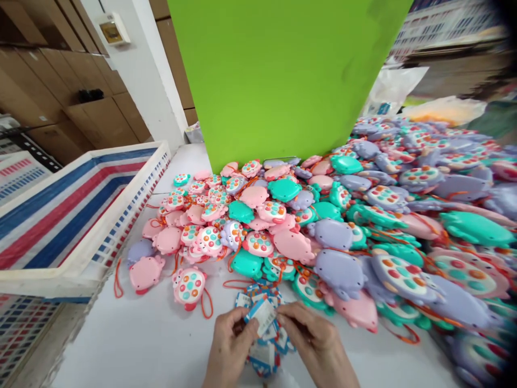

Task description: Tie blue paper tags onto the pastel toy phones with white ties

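Left hand (232,345) nearest, thumb and fingers pinching a small flat blue-and-white card (264,318); right hand (319,339) at the card's right edge, fingers curled, can't tell if gripping. Card is held above a loose card pile (264,353) on the smooth white table (141,334). Beyond: rounded, glossy animal-shaped toys (189,285) (pink, teal, lilac; orange cord loops), then flat green panel (278,81), brown cardboard boxes (105,121) behind left.

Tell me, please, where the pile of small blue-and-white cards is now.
In the head view, the card pile lies at lower centre on the white table, mostly between the left hand and the right hand, just nearer than the toys.
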`<state>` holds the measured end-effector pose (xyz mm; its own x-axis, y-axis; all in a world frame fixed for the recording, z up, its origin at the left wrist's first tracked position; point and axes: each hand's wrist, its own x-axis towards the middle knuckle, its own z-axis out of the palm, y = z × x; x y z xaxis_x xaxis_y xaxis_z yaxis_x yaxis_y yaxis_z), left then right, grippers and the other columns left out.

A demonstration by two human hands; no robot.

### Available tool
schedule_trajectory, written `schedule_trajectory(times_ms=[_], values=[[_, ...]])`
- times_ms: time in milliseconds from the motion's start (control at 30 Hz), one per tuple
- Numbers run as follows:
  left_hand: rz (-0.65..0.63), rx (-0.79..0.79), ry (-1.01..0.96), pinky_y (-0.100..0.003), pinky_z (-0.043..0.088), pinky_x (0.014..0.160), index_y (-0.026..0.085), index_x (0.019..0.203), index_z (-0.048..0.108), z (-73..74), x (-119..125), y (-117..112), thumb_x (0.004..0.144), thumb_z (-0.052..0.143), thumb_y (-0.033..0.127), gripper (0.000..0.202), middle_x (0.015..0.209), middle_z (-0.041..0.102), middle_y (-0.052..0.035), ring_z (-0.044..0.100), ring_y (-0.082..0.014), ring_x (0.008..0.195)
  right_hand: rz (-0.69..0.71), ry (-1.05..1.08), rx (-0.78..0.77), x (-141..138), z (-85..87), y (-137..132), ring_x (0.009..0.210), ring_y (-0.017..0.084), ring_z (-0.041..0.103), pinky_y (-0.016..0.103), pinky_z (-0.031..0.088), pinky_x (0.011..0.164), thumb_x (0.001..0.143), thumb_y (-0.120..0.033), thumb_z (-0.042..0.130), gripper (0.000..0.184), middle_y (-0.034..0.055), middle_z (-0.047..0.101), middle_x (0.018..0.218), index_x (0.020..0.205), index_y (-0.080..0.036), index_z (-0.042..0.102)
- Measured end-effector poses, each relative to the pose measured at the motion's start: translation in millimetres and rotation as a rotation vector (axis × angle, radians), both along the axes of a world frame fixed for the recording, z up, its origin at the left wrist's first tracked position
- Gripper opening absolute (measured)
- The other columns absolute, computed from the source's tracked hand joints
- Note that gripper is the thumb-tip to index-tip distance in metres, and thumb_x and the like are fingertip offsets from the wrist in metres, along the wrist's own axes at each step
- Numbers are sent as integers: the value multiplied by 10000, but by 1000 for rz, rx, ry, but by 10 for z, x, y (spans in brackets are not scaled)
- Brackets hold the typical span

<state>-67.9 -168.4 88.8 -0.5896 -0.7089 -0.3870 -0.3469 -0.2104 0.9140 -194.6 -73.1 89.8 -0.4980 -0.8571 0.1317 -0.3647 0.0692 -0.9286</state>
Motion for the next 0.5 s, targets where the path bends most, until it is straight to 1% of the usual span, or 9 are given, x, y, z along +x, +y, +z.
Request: schedule_trajectory(times_ms=[100,267,333,400,500], values=[[-6,8,35,-183,310,450,104,753,625,87,-34,-4,689,572,391,299,500,432,43,361,-79,463,28,68,30,11,67,-25,572,139,565,213,428,539,829,-262,475,181,19,609,648,789,-185,634],[-14,-19,34,-189,351,494,115,771,632,155,-51,-12,701,569,346,250,553,495,24,416,-93,505,1,41,90,44,58,-75,528,134,548,207,421,517,801,-268,500,175,11,615,606,708,-177,616],[-33,-72,28,-201,374,526,117,781,640,171,-50,-13,709,562,329,237,586,524,8,455,-111,545,-10,14,120,44,74,-85,504,130,525,204,409,495,789,-269,502,181,3,597,570,681,-171,610],[-53,-163,13,-209,384,543,125,790,655,199,-58,-9,715,555,305,219,614,536,-2,476,-125,575,-12,-10,138,40,109,-92,490,124,499,202,395,479,785,-265,493,197,-2,573,544,656,-163,601],[-76,-314,-7,-198,378,525,149,796,673,256,-83,10,727,546,263,184,622,531,-1,476,-121,569,-15,-15,135,32,160,-100,483,116,478,201,384,474,780,-251,479,209,-6,548,529,631,-154,589]])
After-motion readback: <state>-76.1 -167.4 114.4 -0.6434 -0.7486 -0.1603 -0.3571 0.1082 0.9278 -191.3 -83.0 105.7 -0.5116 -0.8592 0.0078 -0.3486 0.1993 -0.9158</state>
